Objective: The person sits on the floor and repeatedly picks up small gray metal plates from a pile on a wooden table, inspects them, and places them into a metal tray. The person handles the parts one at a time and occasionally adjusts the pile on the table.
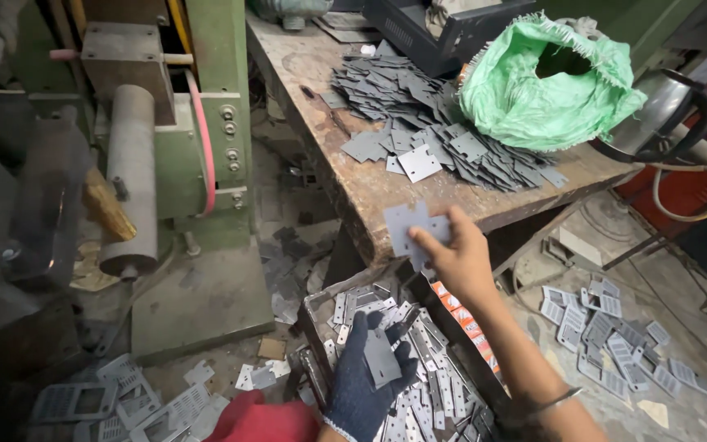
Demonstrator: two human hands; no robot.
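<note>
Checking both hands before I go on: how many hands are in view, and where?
2. The gloved left hand is low over the crate of metal pieces, touching a plate. The bare right hand holds up a grey plate by the bench edge.
</note>
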